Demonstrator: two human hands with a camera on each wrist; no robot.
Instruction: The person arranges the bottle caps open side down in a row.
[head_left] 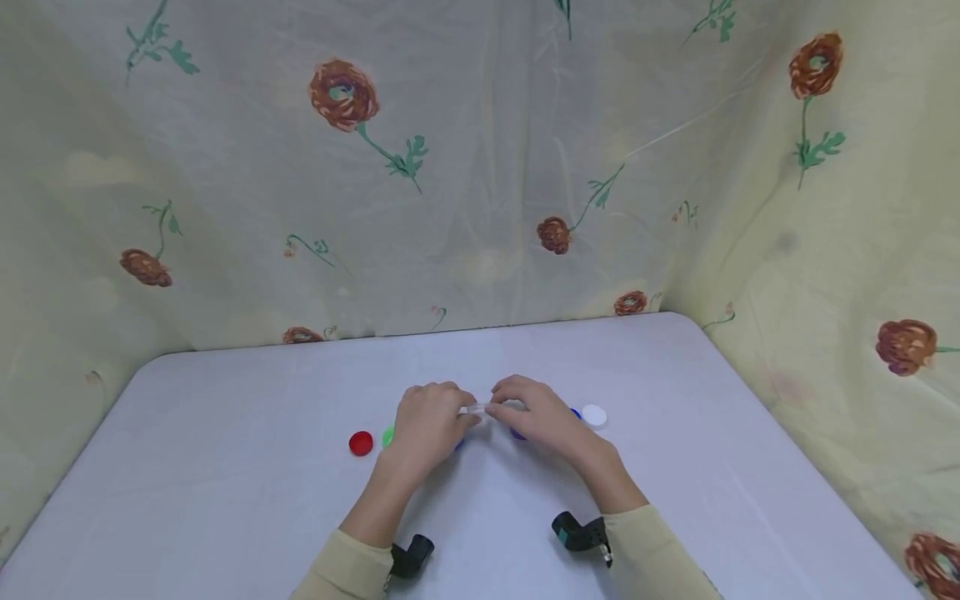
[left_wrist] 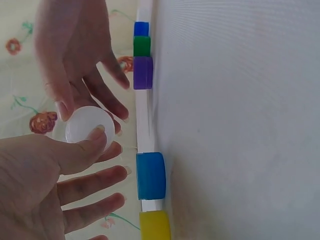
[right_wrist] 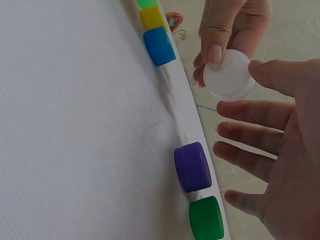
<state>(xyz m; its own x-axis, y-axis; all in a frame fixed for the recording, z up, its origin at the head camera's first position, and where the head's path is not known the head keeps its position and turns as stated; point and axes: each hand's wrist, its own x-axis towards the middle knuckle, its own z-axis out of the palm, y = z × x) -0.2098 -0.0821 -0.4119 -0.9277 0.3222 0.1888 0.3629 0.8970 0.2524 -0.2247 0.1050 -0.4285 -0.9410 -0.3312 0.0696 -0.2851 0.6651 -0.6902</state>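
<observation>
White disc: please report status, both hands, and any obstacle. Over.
Left hand pinches white disc, raised above table; right hand at its rim. Blue cap, purple cap nearby; neither seems blocking.

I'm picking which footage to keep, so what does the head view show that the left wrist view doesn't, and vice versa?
Only the head view shows the red round plastic cap and beige fabric sleeves.

Only the left wrist view shows the yellow round plastic cap.

Both show the left hand pinching the whitish round plastic disc, with the right hand at its edge.
</observation>
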